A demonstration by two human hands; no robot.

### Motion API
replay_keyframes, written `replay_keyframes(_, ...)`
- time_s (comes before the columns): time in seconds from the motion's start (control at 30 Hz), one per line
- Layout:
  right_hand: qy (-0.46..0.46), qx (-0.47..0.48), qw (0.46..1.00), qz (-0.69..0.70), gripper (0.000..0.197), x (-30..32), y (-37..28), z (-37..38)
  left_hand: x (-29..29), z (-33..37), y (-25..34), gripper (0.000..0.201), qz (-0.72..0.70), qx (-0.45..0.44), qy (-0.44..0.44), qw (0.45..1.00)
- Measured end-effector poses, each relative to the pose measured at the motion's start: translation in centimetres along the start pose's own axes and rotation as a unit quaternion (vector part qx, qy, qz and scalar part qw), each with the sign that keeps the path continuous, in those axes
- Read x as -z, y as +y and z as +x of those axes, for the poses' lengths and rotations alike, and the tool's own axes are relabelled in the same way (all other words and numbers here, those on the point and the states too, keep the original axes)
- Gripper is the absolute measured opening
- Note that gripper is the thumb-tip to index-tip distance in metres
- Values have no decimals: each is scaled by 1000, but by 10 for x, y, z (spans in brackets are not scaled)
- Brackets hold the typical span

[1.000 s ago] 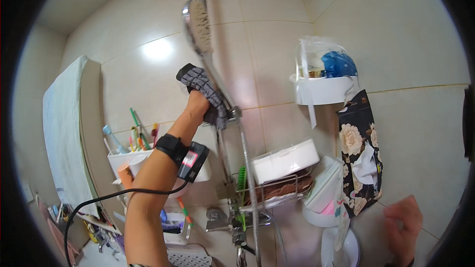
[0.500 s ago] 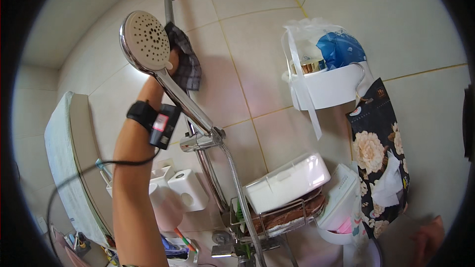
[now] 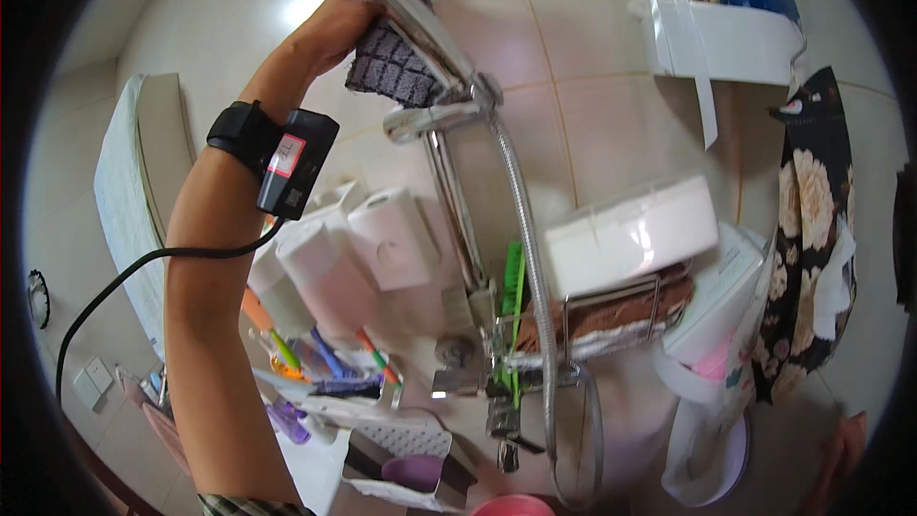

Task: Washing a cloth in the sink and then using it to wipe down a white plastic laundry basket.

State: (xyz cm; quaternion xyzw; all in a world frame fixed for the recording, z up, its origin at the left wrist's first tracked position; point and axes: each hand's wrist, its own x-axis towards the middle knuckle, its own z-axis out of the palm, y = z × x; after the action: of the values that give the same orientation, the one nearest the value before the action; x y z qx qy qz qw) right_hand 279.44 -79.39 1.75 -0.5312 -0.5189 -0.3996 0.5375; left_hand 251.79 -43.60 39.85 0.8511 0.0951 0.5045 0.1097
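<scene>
My left hand grips a dark grey checked cloth behind the chrome shower handle. The cloth hangs by the upright chrome rail, its lower edge close to the shower holder; fingertips are partly hidden by the handle and cloth. A black strap with a small black device sits on my left wrist, a cable trailing from it. From the holder a metal hose curves down. At the lower right edge, a dim, blurred part of my right hand shows, its fingers unclear, near the floral bag.
A wire rack carries a clear-lidded white box. Right of it hang a black floral bag and a white wall shelf. White dispensers and a toothbrush tray sit left of the rail, above a grey basket.
The view has tilted downward, so the shower head has left the top of the picture. My left hand and the cloth have come down the rail, closer to the holder.
</scene>
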Motion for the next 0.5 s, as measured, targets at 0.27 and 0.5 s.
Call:
replay_keyframes(0.27,19,-143,986,-81,14,10,-14,-30,-12,-103,21,26,-140,70,260,953)
replay_keyframes(0.5,-100,-231,920,299,14,-28,-38,-44,-44,-234,75,25,-401,90,245,878)
